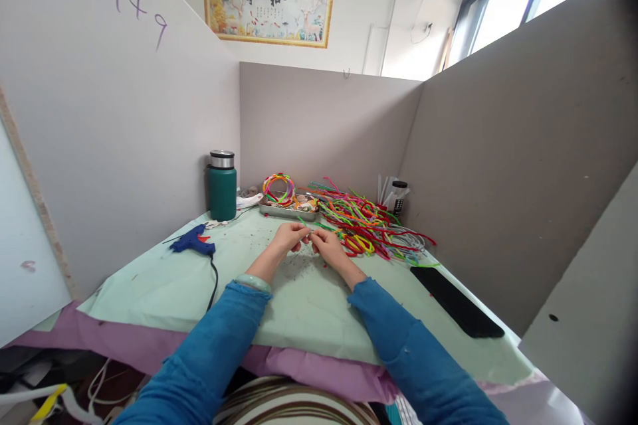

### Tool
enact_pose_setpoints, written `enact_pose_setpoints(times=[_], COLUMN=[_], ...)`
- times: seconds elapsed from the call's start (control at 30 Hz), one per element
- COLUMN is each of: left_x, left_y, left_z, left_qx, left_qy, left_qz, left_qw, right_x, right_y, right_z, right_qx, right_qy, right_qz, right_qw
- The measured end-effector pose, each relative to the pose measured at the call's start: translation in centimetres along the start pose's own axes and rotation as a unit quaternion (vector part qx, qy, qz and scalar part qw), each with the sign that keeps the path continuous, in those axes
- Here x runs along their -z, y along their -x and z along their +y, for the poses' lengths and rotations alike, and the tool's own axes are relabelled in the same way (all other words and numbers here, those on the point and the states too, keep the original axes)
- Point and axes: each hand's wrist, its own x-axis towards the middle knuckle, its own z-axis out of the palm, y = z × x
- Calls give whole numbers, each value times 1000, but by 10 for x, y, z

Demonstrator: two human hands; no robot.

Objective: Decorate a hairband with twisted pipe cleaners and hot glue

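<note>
Above the middle of the table, my left hand and my right hand meet with their fingertips pinched close together. A thin green pipe cleaner pokes up by the left fingertips; most of it is hidden by the fingers. Both hands appear closed on this small piece. Just beyond and to the right lies a large tangled heap of colourful pipe cleaners, red, green, orange and grey. Behind my hands is a metal tray with small bits in it and a ring of coiled pipe cleaners.
A blue glue gun with a black cord lies left, near a green flask. To the right lies a long black flat object. A black-lidded container stands at the back right. Grey partitions enclose the table.
</note>
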Motion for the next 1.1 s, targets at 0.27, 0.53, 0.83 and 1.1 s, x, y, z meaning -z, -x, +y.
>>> enact_pose_setpoints(times=[0.27, 0.53, 0.83, 1.1], left_x=[-1, 0, -2, -2], left_y=[-2, -8, -4, -5], left_z=[-2, -9, -6, -5], left_qx=[-12, -39, -40, -28], left_qy=[-27, -115, -65, -68], left_qz=[3, 44, 5, 26], left_qw=[1000, 992, 997, 997], right_x=[0, 0, 0, -2], right_y=[-1, -1, -3, -4], right_z=[3, 2, 9, 10], right_qx=[-5, -9, -30, -44], right_qy=[12, 23, -12, -29], right_qz=[2, 4, 15, 8], right_qw=[1000, 1000, 999, 999])
